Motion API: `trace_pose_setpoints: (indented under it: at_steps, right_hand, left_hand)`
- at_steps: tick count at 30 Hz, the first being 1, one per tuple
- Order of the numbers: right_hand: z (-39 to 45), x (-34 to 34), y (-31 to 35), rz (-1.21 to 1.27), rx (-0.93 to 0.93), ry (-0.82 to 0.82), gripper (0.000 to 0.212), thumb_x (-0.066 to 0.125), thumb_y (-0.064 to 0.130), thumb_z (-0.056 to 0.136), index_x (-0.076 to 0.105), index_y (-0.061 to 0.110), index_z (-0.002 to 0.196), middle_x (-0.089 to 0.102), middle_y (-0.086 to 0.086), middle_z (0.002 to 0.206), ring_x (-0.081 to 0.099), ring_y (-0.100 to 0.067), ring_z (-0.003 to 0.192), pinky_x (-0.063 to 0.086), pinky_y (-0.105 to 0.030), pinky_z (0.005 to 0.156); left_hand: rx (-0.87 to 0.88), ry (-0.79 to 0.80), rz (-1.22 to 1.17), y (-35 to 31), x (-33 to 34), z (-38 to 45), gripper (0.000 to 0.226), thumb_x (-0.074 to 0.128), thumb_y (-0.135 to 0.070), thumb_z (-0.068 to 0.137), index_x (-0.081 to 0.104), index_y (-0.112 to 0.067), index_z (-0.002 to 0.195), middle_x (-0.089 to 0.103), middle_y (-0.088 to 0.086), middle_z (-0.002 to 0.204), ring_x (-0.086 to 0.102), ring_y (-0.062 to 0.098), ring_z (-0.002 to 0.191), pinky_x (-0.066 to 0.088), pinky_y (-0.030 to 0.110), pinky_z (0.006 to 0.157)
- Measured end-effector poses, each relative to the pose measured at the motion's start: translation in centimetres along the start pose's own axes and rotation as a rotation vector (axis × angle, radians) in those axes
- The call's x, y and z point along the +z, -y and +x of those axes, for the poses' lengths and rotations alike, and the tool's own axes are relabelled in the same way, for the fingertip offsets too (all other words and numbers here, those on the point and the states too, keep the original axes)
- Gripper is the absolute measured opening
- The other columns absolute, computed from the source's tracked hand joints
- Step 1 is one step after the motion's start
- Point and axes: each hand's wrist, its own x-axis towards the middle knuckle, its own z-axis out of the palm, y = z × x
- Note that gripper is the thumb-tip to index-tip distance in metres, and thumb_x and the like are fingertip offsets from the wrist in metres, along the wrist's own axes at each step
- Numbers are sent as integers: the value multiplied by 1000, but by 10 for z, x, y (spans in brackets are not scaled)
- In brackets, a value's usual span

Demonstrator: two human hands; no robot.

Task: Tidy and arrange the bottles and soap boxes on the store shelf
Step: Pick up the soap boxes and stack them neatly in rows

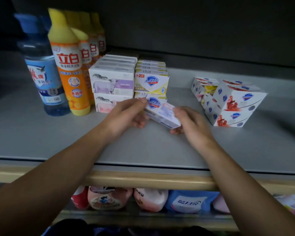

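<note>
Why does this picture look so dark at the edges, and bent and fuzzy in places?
Head view: the back of the shelf and the corners fall into deep shadow, while the grey shelf board is evenly lit. The wide-angle lens bows the shelf's front edge and tilts the orange dish-soap bottle. The soap box held by the left hand and right hand is smeared by motion blur.

soap boxes [112,82] glossy card; shelf [143,147] matt, smooth.

white soap box [162,114] tilted above grey shelf [41,133].
</note>
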Motion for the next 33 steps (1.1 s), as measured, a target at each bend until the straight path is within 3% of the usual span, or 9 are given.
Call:
trace_pose_setpoints:
  at_steps: [5, 7, 11, 13, 16, 19, 25, 30, 33]
  right_hand:
    - [0, -5, 2, -7, 41, 5, 45, 44, 71, 73, 72, 36, 73, 63, -3, 51, 61, -18, 44, 46, -24, 43]
    - [1, -5, 2, 14, 28, 10, 39, 46, 69, 73, 72, 40, 73, 66, -2, 55, 61, -18, 44, 46, -24, 43]
    - [1, -5, 0, 136, 0, -33, 20, 57, 37, 72, 71, 33, 86, 73, 3, 83, 70, -21, 70, 53, -33, 65]
    - [-5, -7, -2, 35, -93, -19, 39, 59, 27, 68, 64, 39, 105, 70, 16, 104, 68, -10, 91, 52, -27, 77]
    - [-13, -6, -5, -47, -201, 51, 65, 65, 13, 70, 49, 52, 119, 61, 29, 115, 68, -5, 91, 50, -15, 71]
    - [-10, -4, -10, -172, -246, 26, 78, 71, -1, 76, 41, 34, 140, 52, 14, 131, 61, -8, 113, 52, -27, 91]
    - [-13, -2, -6, -446, -373, -23, 67, 78, 2, 72, 53, 17, 133, 43, 9, 119, 48, 0, 108, 49, -35, 98]
    - [-14, -5, -4, -523, -453, -110, 47, 78, 15, 77, 60, 13, 121, 53, 6, 108, 46, 3, 94, 35, -1, 83]
    - [-16, -2, -1, -592, -513, -107, 47, 77, 15, 78, 61, 12, 122, 58, 0, 110, 51, -10, 101, 35, -10, 84]
  left_hand:
    - [-10, -56, 272, -4, 9, -3, 71, 46, -77, 67, 65, -12, 89, 68, 5, 61, 58, 15, 52, 49, 23, 53]
    - [3, -52, 285, -4, 10, -4, 64, 48, -73, 74, 66, -14, 89, 67, 4, 60, 57, 15, 51, 48, 23, 53]
    - [77, 21, 160, -5, 10, -8, 27, 58, -43, 90, 63, -17, 85, 65, 12, 68, 56, 23, 58, 49, 31, 57]
    - [96, 39, 125, -5, 10, -9, 19, 59, -33, 94, 63, -14, 97, 62, 27, 79, 58, 28, 60, 52, 32, 57]
    - [104, 11, 97, -5, 11, -11, 22, 55, -24, 97, 57, -15, 117, 59, 35, 96, 62, 27, 60, 55, 32, 52]
    - [82, -6, 69, -4, 10, -13, 24, 52, -27, 99, 55, -21, 121, 63, 28, 102, 68, 29, 63, 57, 32, 50]
    - [144, -62, 92, -1, 10, -14, 9, 64, -20, 91, 64, -23, 99, 70, 7, 94, 70, 26, 80, 61, 42, 61]
    - [352, -20, 198, 2, 11, -14, 38, 67, -5, 86, 60, -21, 119, 68, -3, 109, 67, 13, 96, 58, 29, 81]
    - [388, 35, 223, 1, 14, -14, 41, 66, 0, 86, 59, -15, 123, 66, 4, 118, 67, 16, 98, 55, 26, 87]
